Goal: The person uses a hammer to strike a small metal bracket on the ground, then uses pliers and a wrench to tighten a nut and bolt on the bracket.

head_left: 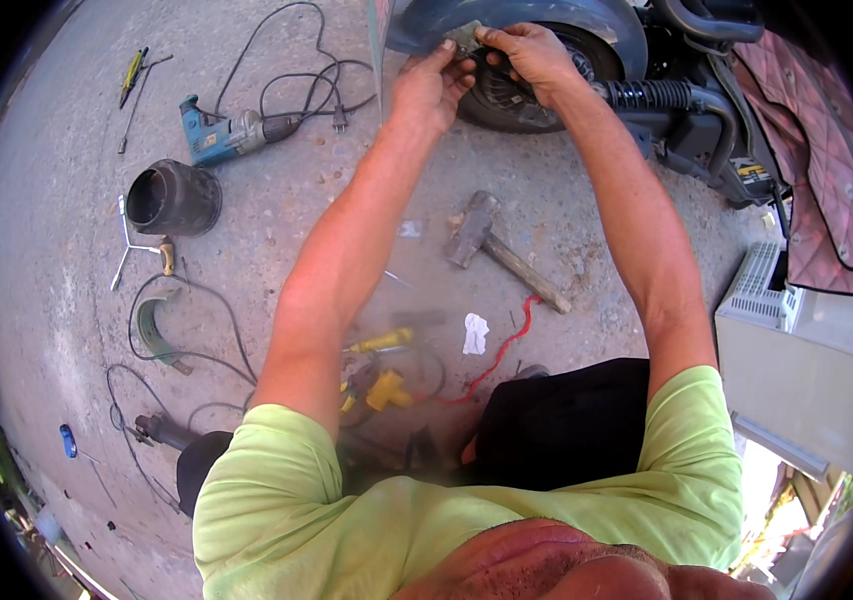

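Note:
Both my arms reach up to the wheel [531, 100] of a dark scooter at the top. My left hand [436, 85] and my right hand [536, 60] pinch a small grey, dirty piece [465, 36] between them, in front of the dark fender [586, 25]; whether it is cloth or metal I cannot tell. My left fingers are curled beside the piece's lower left, and my right thumb rests on its right side. A black ribbed shock absorber [646, 96] runs rightward from the wheel, just beyond my right wrist.
On the concrete lie a blue drill [211, 135], black cylinder [174, 198], hammer [506, 250], red cord [501, 355], yellow tools [386, 390], wrench [124, 242] and several cables. A pink quilted cover [811, 170] and grey appliance casing [801, 370] stand at right.

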Demonstrator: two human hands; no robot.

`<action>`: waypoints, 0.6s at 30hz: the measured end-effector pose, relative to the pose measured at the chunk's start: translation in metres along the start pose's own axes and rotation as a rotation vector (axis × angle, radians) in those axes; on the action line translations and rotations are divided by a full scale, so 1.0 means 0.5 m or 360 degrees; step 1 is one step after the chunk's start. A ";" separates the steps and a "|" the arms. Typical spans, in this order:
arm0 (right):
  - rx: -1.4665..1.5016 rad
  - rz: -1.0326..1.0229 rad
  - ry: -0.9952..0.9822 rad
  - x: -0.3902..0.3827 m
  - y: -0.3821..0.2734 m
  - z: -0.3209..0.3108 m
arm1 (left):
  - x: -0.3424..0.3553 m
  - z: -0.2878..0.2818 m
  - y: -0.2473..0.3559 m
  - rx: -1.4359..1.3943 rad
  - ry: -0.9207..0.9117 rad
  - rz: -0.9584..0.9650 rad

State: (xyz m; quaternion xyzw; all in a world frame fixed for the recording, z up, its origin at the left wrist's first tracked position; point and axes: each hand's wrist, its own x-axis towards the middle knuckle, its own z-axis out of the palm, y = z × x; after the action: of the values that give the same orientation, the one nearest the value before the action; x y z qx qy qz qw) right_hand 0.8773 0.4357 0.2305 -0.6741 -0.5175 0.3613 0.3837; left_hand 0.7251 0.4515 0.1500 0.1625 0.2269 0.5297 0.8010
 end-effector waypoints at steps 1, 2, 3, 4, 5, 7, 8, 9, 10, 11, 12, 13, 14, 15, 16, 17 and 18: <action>-0.0010 0.0001 0.0020 0.001 0.002 0.001 | 0.003 -0.003 -0.002 -0.0012 -0.0008 0.0002; -0.0002 0.0017 0.0011 0.003 0.002 0.001 | 0.007 -0.005 -0.004 -0.0023 -0.0016 0.0003; 0.0005 0.0037 0.0003 0.004 0.004 0.000 | 0.006 -0.004 -0.004 -0.0021 -0.0009 -0.0007; 0.0012 0.0056 -0.0004 0.005 0.005 -0.001 | 0.004 -0.004 -0.004 -0.0019 -0.0003 -0.0018; 0.0002 0.0070 -0.0004 0.005 0.006 -0.004 | 0.003 -0.003 -0.005 -0.0018 0.0003 -0.0028; -0.0012 0.0090 -0.0014 0.001 -0.001 -0.003 | 0.003 -0.005 -0.003 0.0004 -0.0013 -0.0024; -0.0025 0.0079 -0.0016 -0.004 -0.003 -0.003 | 0.003 -0.006 -0.003 0.0015 -0.0021 -0.0021; -0.0040 0.0069 -0.0020 -0.009 -0.004 -0.001 | 0.005 -0.014 -0.005 0.0019 -0.0050 -0.0056; -0.0055 0.0059 -0.0024 -0.012 -0.006 0.001 | 0.005 -0.024 -0.008 0.0022 -0.0080 -0.0090; -0.0013 0.0035 -0.0045 -0.011 0.003 0.004 | 0.005 -0.033 -0.011 0.0026 -0.0109 -0.0124; 0.0032 0.0008 -0.0060 -0.010 0.021 0.008 | 0.005 -0.040 -0.017 0.0033 -0.0087 -0.0127; 0.0074 -0.0016 -0.0075 -0.010 0.037 0.010 | -0.001 -0.045 -0.024 0.0037 -0.0065 -0.0131; 0.0061 -0.0038 -0.0065 -0.006 0.049 0.011 | -0.005 -0.049 -0.030 0.0041 -0.0042 -0.0136; 0.0046 -0.0055 -0.0053 -0.007 0.053 0.012 | -0.014 -0.043 -0.029 0.0069 -0.0032 -0.0133; 0.0032 -0.0071 -0.0040 -0.008 0.057 0.010 | -0.023 -0.037 -0.028 0.0097 -0.0022 -0.0130; 0.0051 -0.0061 -0.0047 -0.009 0.060 0.003 | -0.030 -0.030 -0.027 0.0125 -0.0013 -0.0129; 0.0075 -0.0054 -0.0059 -0.021 0.040 0.002 | -0.034 -0.027 -0.023 0.0116 -0.0003 -0.0105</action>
State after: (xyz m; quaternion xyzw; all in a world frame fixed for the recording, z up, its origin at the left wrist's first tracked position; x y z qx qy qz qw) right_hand 0.8826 0.4225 0.2133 -0.6491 -0.5273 0.3793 0.3959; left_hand 0.7213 0.4316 0.1360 0.1846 0.2504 0.4943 0.8118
